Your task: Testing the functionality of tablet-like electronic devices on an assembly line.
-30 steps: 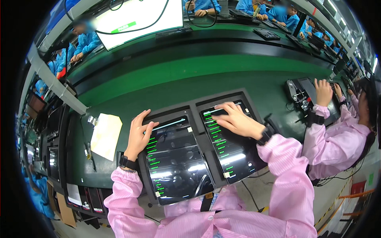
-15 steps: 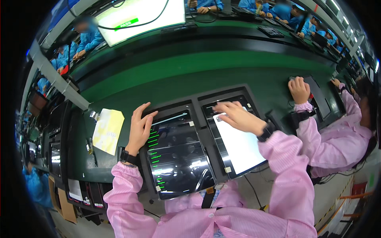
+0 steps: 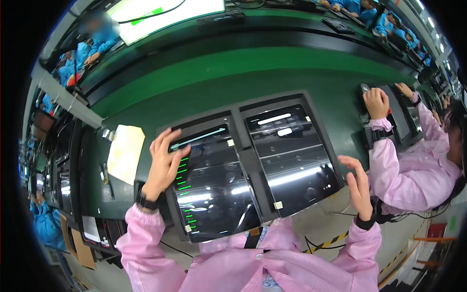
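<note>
Two dark tablets lie side by side in a black foam tray (image 3: 245, 134) in front of me. The left tablet (image 3: 221, 194) shows a column of short green lines along its left side and a pale line at its top. My left hand (image 3: 164, 163) is open, fingers spread, over that tablet's upper left edge; it grips nothing. The right tablet (image 3: 294, 168) has a dark screen with two white bars near its top. My right hand (image 3: 359, 190) hangs open to the right of this tablet, apart from it and holding nothing. Small pale tabs stick to both tablets' edges.
A yellow-white paper sheet (image 3: 126, 153) lies left of the tray, beside a thin dark tool (image 3: 107, 180). At right, a co-worker in pink handles a dark device (image 3: 400, 117). A bright monitor (image 3: 165, 19) stands beyond the green table (image 3: 204, 87).
My right hand has moved off the right tablet toward the right and nearer me. That tablet's screen has gone from mostly white to dark with white bars. My left hand remains at the left tablet.
</note>
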`<control>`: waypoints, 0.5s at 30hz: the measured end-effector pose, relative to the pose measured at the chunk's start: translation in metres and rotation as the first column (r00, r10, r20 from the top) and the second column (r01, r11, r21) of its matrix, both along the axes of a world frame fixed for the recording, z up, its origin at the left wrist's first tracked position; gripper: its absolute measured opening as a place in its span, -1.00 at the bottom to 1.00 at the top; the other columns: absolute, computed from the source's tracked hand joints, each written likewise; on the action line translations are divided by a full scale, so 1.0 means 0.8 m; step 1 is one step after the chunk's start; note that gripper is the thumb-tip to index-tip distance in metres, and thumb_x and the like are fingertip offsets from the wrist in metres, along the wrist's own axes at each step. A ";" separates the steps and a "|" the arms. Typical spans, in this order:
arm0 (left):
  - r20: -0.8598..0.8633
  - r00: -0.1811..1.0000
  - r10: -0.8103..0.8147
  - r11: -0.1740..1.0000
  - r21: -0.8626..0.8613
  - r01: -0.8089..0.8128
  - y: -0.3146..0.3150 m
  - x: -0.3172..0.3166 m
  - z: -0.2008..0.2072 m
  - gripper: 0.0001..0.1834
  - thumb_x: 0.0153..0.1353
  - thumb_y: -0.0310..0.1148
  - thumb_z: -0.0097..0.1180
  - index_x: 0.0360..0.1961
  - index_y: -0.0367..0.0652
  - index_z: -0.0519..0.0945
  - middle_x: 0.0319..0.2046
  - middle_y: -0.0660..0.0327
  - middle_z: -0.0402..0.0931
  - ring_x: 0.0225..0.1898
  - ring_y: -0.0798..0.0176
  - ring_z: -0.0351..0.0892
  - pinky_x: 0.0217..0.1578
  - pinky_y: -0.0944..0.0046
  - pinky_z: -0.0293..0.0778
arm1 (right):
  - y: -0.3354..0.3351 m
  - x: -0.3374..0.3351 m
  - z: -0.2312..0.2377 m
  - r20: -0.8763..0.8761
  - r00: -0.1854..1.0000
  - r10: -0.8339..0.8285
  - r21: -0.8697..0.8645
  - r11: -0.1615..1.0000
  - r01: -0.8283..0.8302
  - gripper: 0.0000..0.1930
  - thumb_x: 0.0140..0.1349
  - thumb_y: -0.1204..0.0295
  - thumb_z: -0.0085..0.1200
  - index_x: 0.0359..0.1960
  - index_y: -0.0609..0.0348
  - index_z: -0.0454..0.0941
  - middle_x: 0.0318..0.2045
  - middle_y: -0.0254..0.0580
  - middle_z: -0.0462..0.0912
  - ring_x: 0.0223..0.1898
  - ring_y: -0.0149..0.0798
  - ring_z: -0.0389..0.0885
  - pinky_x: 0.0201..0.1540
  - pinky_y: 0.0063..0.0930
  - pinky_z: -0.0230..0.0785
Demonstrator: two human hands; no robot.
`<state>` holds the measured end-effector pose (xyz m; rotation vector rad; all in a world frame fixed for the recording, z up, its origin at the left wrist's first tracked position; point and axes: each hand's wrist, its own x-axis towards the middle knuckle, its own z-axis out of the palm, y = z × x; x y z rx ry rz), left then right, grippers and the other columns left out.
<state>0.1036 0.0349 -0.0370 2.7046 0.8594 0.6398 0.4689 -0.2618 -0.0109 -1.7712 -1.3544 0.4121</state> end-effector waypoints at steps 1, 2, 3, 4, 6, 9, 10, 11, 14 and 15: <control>-0.008 0.996 -0.087 0.996 -0.037 0.087 -0.014 -0.006 0.010 -0.68 0.21 -0.31 -0.10 -0.26 0.00 0.74 0.17 0.12 0.34 0.29 -0.03 0.11 0.25 -0.02 -0.08 | -0.002 0.003 -0.009 -0.011 0.999 -0.040 -0.009 0.999 0.039 -0.66 0.30 0.40 -0.17 0.07 0.28 0.37 0.09 -0.05 0.47 0.16 -0.13 0.38 0.18 -0.32 0.14; -0.050 0.983 -0.174 0.974 -0.153 0.164 -0.029 -0.012 0.020 -0.68 0.16 -0.30 -0.09 -0.30 0.04 0.75 0.17 0.14 0.35 0.29 -0.04 0.11 0.25 -0.03 -0.08 | -0.001 0.006 -0.019 -0.011 0.997 -0.078 -0.013 0.997 0.078 -0.63 0.30 0.39 -0.18 0.10 0.27 0.34 0.11 -0.06 0.45 0.18 -0.15 0.35 0.19 -0.34 0.11; -0.044 0.958 -0.285 0.931 -0.250 0.265 -0.042 -0.019 0.030 -0.68 0.11 -0.29 -0.09 -0.35 0.07 0.76 0.17 0.15 0.36 0.28 -0.05 0.11 0.26 -0.04 -0.08 | 0.001 0.009 -0.027 -0.005 0.993 -0.116 -0.010 0.993 0.116 -0.61 0.31 0.37 -0.19 0.13 0.26 0.31 0.13 -0.06 0.43 0.19 -0.17 0.33 0.21 -0.36 0.08; -0.124 0.919 -0.374 0.887 -0.337 0.315 -0.051 -0.024 0.039 -0.68 0.08 -0.27 -0.09 -0.42 0.12 0.77 0.16 0.17 0.37 0.28 -0.05 0.13 0.26 -0.03 -0.08 | 0.003 0.011 -0.034 -0.032 0.993 -0.117 -0.011 0.993 0.117 -0.59 0.29 0.41 -0.14 0.16 0.25 0.27 0.11 -0.04 0.45 0.19 -0.15 0.35 0.20 -0.32 0.10; -0.121 0.924 -0.362 0.884 -0.359 0.299 -0.063 -0.031 0.051 -0.62 0.19 -0.20 -0.17 -0.37 0.06 0.76 0.17 0.15 0.36 0.27 -0.06 0.13 0.25 -0.04 -0.08 | 0.009 0.012 -0.045 -0.115 0.987 -0.110 -0.025 0.994 0.107 -0.57 0.29 0.40 -0.14 0.19 0.24 0.24 0.14 -0.04 0.44 0.20 -0.17 0.34 0.20 -0.32 0.10; -0.055 0.976 -0.212 0.953 -0.232 0.194 -0.047 -0.022 0.052 -0.53 0.32 -0.15 -0.31 -0.20 -0.03 0.71 0.21 0.03 0.27 0.29 -0.09 0.08 0.25 -0.02 -0.10 | 0.016 0.010 -0.053 -0.154 0.985 -0.084 -0.032 0.996 0.080 -0.53 0.29 0.40 -0.14 0.22 0.23 0.18 0.17 -0.06 0.41 0.21 -0.18 0.32 0.20 -0.32 0.09; -0.068 0.986 -0.151 0.969 -0.207 0.134 -0.036 -0.014 0.048 -0.55 0.32 -0.17 -0.29 -0.19 -0.04 0.71 0.23 0.04 0.24 0.30 -0.10 0.05 0.25 -0.02 -0.10 | 0.018 0.010 -0.053 -0.141 0.986 -0.089 -0.036 0.996 0.085 -0.52 0.29 0.40 -0.14 0.23 0.23 0.17 0.17 -0.06 0.41 0.22 -0.18 0.32 0.20 -0.32 0.09; -0.069 0.993 -0.093 0.984 -0.156 0.082 -0.027 -0.004 0.044 -0.57 0.32 -0.20 -0.26 -0.19 -0.05 0.71 0.25 0.04 0.21 0.31 -0.11 0.03 0.26 -0.02 -0.11 | 0.019 0.009 -0.053 -0.158 0.984 -0.077 -0.033 0.997 0.072 -0.51 0.28 0.40 -0.14 0.24 0.22 0.16 0.17 -0.06 0.41 0.22 -0.18 0.32 0.20 -0.32 0.09; -0.179 0.981 -0.069 0.985 -0.167 0.039 -0.018 0.019 0.037 -0.64 0.29 -0.23 -0.16 -0.17 -0.04 0.70 0.27 0.06 0.18 0.33 -0.11 -0.01 0.27 -0.03 -0.12 | 0.018 0.008 -0.051 -0.178 0.982 -0.068 -0.046 0.997 0.061 -0.49 0.26 0.42 -0.12 0.26 0.22 0.14 0.18 -0.06 0.40 0.23 -0.19 0.30 0.22 -0.32 0.06; -0.184 0.970 -0.157 0.978 -0.169 0.126 -0.023 0.021 0.038 -0.66 0.28 -0.23 -0.14 -0.15 -0.01 0.69 0.27 0.07 0.18 0.33 -0.11 -0.01 0.26 -0.06 -0.11 | 0.017 0.008 -0.051 -0.188 0.980 -0.058 -0.053 0.997 0.049 -0.47 0.25 0.44 -0.11 0.26 0.22 0.13 0.19 -0.05 0.39 0.25 -0.19 0.28 0.24 -0.32 0.04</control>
